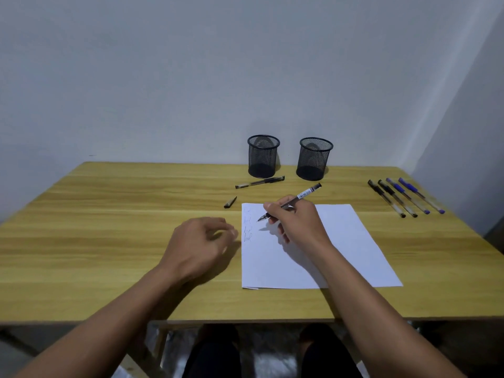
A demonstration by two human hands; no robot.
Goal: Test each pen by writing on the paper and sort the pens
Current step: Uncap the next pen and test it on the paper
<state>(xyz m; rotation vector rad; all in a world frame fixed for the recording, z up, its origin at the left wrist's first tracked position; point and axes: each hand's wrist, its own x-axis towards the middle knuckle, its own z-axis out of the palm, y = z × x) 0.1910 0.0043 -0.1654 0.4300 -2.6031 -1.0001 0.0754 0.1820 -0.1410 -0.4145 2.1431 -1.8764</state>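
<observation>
My right hand grips an uncapped black pen, its tip held just above the upper left of the white paper. Scribbles in blue and black run down the paper's left edge. The pen's black cap lies on the table left of the paper. My left hand hovers over the table beside the paper's left edge, fingers loosely curled, holding nothing. A capped black pen lies in front of the left mesh cup. The right mesh cup stands beside it.
Several capped pens, two black and two blue, lie side by side at the right of the wooden table. Walls close the back and right. The table's front edge is near my body.
</observation>
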